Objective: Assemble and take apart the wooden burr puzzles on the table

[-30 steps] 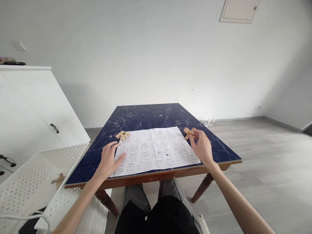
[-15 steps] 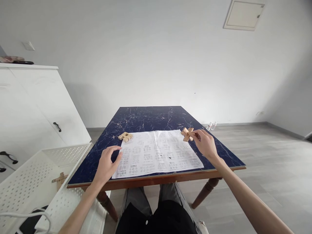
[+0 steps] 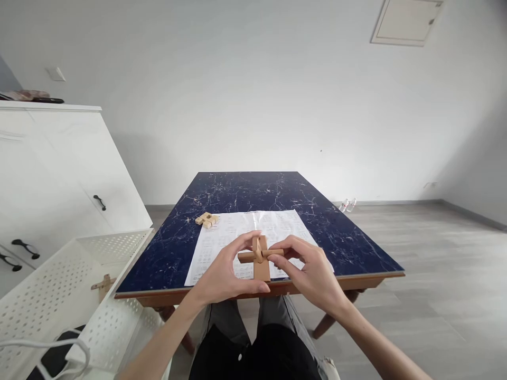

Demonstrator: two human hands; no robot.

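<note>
Both hands hold a wooden interlocking puzzle point(image 3: 262, 270) above the near edge of the printed sheet. It is made of crossed wooden bars, with a wide flat piece pointing toward me. My left hand point(image 3: 224, 269) curves round its left side, fingertips at its far end and thumb at its near end. Thumb and fingers of my right hand point(image 3: 307, 264) pinch the bar that sticks out to the right. A second wooden puzzle point(image 3: 207, 219), paler and blocky, lies at the sheet's far left corner.
The white printed sheet point(image 3: 216, 238) lies on the blue marbled table point(image 3: 245, 190). To the left, a white perforated basket point(image 3: 35, 287) holds a wooden cross-shaped piece point(image 3: 103, 286) and a white cable point(image 3: 43, 348). White drawers point(image 3: 63, 169) stand behind it. Two bottles point(image 3: 347, 205) are on the floor.
My right hand has brought the wooden puzzle from the sheet's right side to the middle, close to me. My left hand, empty before, has moved right and taken hold of it.
</note>
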